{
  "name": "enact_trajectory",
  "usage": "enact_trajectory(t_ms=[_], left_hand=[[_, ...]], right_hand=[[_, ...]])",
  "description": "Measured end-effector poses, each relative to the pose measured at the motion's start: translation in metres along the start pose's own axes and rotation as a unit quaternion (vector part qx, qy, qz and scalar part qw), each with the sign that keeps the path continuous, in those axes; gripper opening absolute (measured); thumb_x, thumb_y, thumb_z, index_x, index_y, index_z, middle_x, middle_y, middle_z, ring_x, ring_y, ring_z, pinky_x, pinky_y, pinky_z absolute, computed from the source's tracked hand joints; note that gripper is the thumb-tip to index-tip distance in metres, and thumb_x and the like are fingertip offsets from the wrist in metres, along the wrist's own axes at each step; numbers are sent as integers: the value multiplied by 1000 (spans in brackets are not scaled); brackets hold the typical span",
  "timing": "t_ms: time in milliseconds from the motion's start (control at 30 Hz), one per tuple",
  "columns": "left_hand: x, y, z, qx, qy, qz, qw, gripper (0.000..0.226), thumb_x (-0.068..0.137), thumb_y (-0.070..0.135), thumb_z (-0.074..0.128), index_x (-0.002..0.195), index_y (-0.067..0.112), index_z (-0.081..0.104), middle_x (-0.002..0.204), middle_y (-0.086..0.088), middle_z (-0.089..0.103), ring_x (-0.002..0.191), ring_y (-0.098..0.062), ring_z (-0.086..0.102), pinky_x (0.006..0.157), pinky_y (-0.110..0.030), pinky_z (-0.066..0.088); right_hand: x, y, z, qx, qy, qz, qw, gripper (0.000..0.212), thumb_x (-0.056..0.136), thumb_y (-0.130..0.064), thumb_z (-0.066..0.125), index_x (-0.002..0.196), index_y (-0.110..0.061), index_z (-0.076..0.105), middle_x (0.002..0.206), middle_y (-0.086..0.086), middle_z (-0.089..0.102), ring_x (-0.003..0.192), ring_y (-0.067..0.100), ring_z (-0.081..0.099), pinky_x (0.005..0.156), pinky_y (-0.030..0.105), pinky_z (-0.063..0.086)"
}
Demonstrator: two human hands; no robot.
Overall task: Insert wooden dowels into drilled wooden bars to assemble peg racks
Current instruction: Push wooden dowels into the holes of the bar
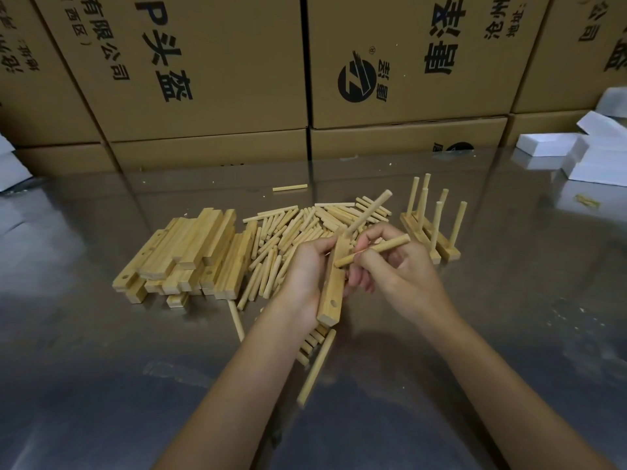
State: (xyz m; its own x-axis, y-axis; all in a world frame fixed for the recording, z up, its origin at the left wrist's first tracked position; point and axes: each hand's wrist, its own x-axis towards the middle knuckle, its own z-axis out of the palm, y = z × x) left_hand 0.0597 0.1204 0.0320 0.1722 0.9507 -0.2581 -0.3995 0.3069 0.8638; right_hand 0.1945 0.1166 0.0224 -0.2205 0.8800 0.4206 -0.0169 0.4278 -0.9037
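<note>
Setting: a grey, glossy worktop [101,351] backed by a wall of stacked brown cartons [210,69] printed with black characters; white boxes [556,147] lie at the far right edge. Stock, left of centre: a pile of drilled bars [183,256], flat and loosely crossed, holes showing on several faces. Stock, centre: a heap of loose dowels [305,228], touching the bar pile on one side and running under the hands; one stray dowel [290,188] lies apart toward the cartons, and a few more lie near the forearms. Finished goods, right of the heap: two racks [431,232] standing side by side with pegs upright. Item in work: one bar [334,283], gripped round its middle by the left hand [307,269] and held above the worktop, its near end showing an empty hole, its far end carrying a fitted peg [371,212] that slants up and away. The right hand [400,273] pinches a second dowel [373,251] near mid-length, its tip touching the bar face about the middle; whether it has entered a hole cannot be told. Handling, as judged: bars and dowels look light, stiff and dry, unlikely to slip from bare fingers; a dowel is best taken close to the entering end to keep it square to the hole, and the bar held beside that hole, since a tilted push could jam the dowel or split the bar.
</note>
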Motion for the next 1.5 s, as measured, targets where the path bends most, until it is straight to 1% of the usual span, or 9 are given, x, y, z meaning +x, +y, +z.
enact_trajectory(t_ms=[200, 433, 533, 667, 767, 867, 967, 1133, 1500], left_hand=[[-4, 0, 6, 2, 19, 12, 1000, 26, 103, 23, 40, 113, 8, 58, 71, -7, 49, 58, -16, 45, 57, -26, 36], [3, -1, 4, 57, 65, 37, 996, 39, 107, 30, 34, 89, 7, 60, 64, -9, 53, 56, -21, 50, 62, -33, 42], [6, -2, 4, 61, 81, 51, 994, 34, 107, 29, 35, 111, 7, 61, 64, -8, 53, 57, -21, 50, 60, -34, 42], [6, -5, 3, 97, 112, 55, 987, 36, 107, 32, 36, 128, 16, 60, 65, -4, 62, 54, -15, 61, 52, -25, 52], [9, -9, 2, 141, 123, 80, 979, 37, 106, 34, 38, 138, 27, 54, 84, -7, 71, 80, -19, 68, 80, -36, 55], [12, -12, 1, 102, 97, 88, 986, 39, 107, 31, 35, 141, 18, 50, 52, -9, 50, 50, -21, 54, 58, -33, 50], [9, -9, 1, 69, 83, 95, 990, 37, 107, 27, 34, 137, 12, 51, 48, -10, 44, 40, -22, 47, 41, -25, 45], [3, -8, 5, 54, 71, 109, 990, 30, 108, 25, 33, 115, 12, 60, 48, -7, 46, 37, -18, 48, 38, -21, 44], [6, -8, 6, 31, 78, 96, 992, 26, 108, 24, 33, 117, 11, 54, 49, -9, 41, 38, -20, 40, 39, -23, 39]], right_hand=[[0, 0, -2, 2, -13, -11, 1000, 9, 89, 12, 52, 83, 5, 50, 55, 5, 62, 53, 16, 65, 50, 16, 48], [2, 4, -5, -16, -48, -10, 999, 11, 96, 0, 58, 88, 1, 51, 64, 17, 66, 58, 28, 64, 52, 25, 49], [0, 6, -3, -15, -23, -20, 999, 12, 97, -1, 57, 87, -1, 50, 61, 15, 65, 58, 34, 63, 50, 24, 48], [-4, 12, 8, -15, 20, -33, 999, 16, 97, -1, 57, 83, -6, 50, 58, 9, 64, 50, 16, 61, 49, 20, 47], [-5, 15, 13, -20, 41, -26, 999, 18, 97, -2, 57, 81, -8, 49, 56, 8, 62, 48, 14, 59, 48, 21, 46], [-6, 15, 14, 23, 54, -16, 998, 19, 98, -1, 55, 82, -8, 48, 57, 11, 63, 48, 17, 59, 46, 27, 48], [-5, 14, 12, 41, 40, -11, 998, 17, 98, 0, 53, 84, -6, 47, 61, 16, 64, 53, 22, 61, 48, 29, 50], [-4, 14, 12, 48, 30, -11, 998, 18, 99, 1, 52, 84, -8, 46, 61, 16, 64, 53, 21, 60, 49, 27, 50], [-4, 19, 14, 56, 39, -15, 998, 12, 99, 0, 52, 90, 5, 47, 62, 14, 65, 55, 23, 61, 50, 29, 50]])
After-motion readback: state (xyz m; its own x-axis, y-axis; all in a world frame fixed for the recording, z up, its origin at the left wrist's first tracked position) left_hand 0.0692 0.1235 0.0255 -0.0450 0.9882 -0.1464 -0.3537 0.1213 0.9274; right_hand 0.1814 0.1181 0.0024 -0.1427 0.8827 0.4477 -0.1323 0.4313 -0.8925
